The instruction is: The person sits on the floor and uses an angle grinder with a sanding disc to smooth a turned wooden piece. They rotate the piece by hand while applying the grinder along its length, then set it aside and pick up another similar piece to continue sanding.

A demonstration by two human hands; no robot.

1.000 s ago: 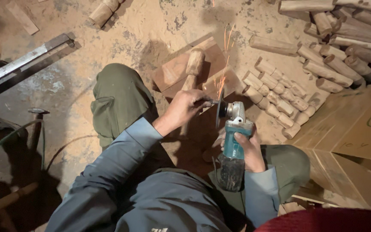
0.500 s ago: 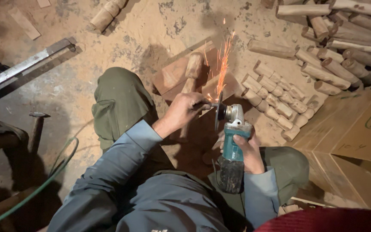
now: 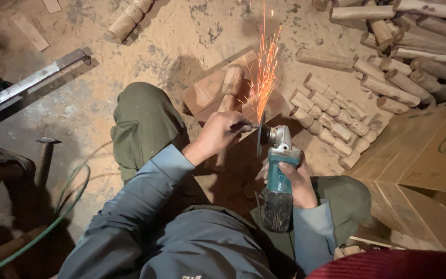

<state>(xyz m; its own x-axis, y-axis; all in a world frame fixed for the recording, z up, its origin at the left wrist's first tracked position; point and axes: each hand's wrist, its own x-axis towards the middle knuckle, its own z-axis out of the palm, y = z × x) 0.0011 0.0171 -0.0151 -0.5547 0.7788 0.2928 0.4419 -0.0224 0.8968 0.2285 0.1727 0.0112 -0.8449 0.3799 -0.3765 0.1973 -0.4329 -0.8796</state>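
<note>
Dusty sand floor [image 3: 130, 67] w/ wood offcuts. Cut wooden pegs [image 3: 336, 121] in rows at right, longer round sticks [image 3: 414, 31] piled top right. Cardboard boxes [image 3: 419, 155] at right edge. Metal bar [image 3: 32, 82] lies at left, hammer [image 3: 45, 155] just below it, green hose [image 3: 63, 212] curving bottom left.

Teal angle grinder [image 3: 279, 178], disc upright, sparking

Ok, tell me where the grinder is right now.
Head view, centre-right: the grinder is in the right hand, its disc beside the left hand, below the sparks.
</note>
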